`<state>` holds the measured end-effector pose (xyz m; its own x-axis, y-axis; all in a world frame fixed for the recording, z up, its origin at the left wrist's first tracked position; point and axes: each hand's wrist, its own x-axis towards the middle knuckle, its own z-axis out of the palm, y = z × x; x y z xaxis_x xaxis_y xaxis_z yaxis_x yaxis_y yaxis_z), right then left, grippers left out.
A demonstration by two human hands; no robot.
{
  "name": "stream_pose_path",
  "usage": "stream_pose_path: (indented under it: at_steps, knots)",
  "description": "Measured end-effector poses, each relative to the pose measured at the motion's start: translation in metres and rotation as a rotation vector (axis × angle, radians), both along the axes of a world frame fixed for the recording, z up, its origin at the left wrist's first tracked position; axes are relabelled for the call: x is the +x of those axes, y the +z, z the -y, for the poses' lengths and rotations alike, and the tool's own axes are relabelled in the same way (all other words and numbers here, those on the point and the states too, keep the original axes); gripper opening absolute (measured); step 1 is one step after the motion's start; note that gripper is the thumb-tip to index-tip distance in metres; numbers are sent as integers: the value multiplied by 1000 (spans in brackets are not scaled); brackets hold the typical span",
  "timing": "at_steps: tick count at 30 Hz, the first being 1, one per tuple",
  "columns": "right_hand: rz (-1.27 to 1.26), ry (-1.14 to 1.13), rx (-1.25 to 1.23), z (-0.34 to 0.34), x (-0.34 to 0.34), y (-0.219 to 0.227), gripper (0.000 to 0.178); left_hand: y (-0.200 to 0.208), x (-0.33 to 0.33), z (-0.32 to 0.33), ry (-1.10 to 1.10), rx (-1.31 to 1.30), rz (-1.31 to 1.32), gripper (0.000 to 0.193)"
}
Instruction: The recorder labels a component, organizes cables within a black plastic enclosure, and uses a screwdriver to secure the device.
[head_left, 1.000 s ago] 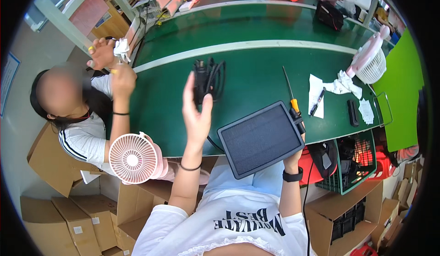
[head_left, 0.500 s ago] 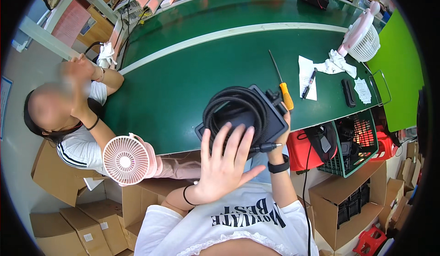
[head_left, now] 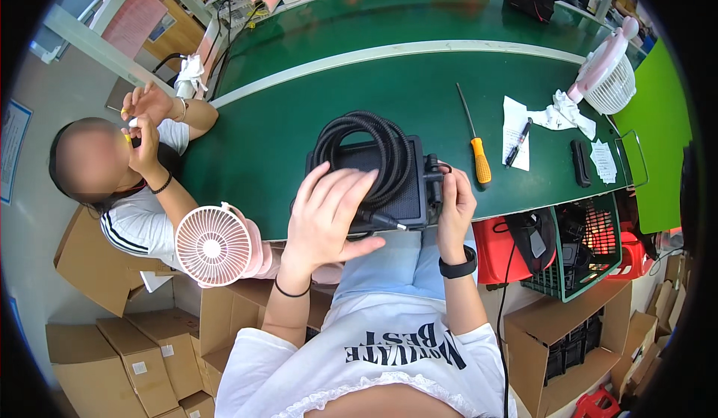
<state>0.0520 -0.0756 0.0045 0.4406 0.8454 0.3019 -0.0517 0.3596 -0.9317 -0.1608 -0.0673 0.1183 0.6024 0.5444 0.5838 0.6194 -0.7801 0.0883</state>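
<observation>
A flat black box (head_left: pixel 366 156) rests near the front edge of the green table, with a coil of black ribbed cable (head_left: pixel 400 171) on top of it. A black plug with a metal tip (head_left: pixel 389 222) sticks out at the coil's near side. My left hand (head_left: pixel 329 212) lies over the coil's near left part, fingers stretched and thumb apart. At the box's right side, my right hand (head_left: pixel 455 208) has its fingers closed on a small black fitting (head_left: pixel 434 175). A screwdriver with an orange handle (head_left: pixel 480 160) lies to the right.
On the right are a paper with a pen (head_left: pixel 517 145), a black case (head_left: pixel 580 163) and a white fan (head_left: pixel 613 81). A pink fan (head_left: pixel 213 246) stands left, beside another person (head_left: pixel 142 220). Below the table are a green crate (head_left: pixel 576 291) and cardboard boxes (head_left: pixel 138 358).
The box and coil have shifted left and lie flatter. My right hand has moved from under the box to the fitting at its side. My left hand has moved left and up over the coil.
</observation>
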Motion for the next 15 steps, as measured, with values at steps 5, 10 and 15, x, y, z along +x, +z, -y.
stream_pose_path:
  at_steps: [5,10,15]
  knots:
    - [-114,-43,10,4,-4,-4,21,4,3,-20,-40,-3,21,79]
    - [-144,-47,-39,3,0,7,19,4,-3,-32,-88,67,44,70]
    - [-53,-102,53,18,-9,3,18,3,-10,-35,-77,152,99,58]
